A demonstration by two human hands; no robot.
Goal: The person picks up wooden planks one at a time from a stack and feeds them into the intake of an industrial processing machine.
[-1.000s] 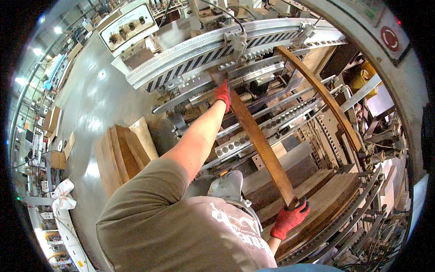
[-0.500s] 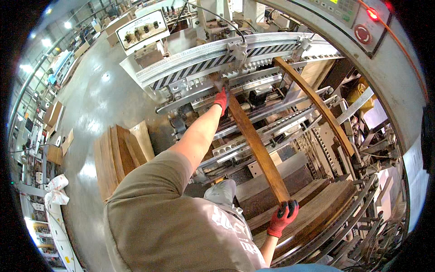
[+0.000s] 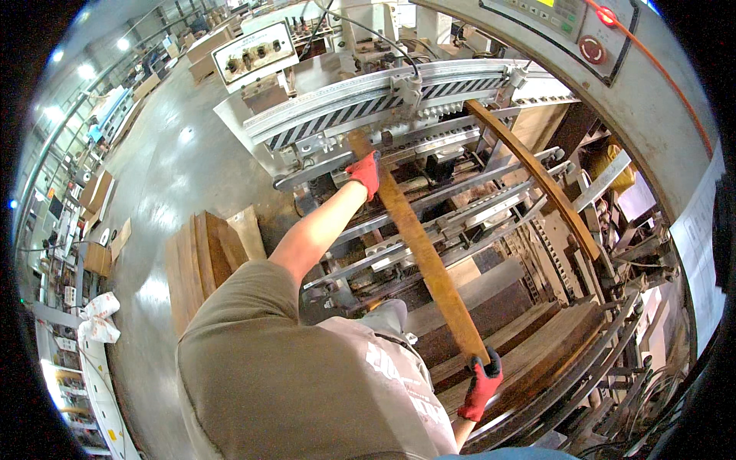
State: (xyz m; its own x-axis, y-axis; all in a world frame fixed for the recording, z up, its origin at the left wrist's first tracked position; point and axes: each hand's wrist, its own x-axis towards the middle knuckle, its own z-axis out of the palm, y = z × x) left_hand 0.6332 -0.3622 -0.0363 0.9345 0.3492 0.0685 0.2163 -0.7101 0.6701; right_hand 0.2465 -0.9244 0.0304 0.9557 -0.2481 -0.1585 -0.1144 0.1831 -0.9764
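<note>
wooden board (image 3: 420, 253) between both gloved hands

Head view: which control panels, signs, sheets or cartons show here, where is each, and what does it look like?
Control box: upper left on the machine, pale rectangle with dark knobs.
Control panel: top edge, grey, rows of small keys.
Red round button: top right on the grey housing.
Striped guard bar: across the machine top, black and white diagonals.
Paper sheet: right rim, white, print too small to read.
Cartons: far left floor, brown.
</note>
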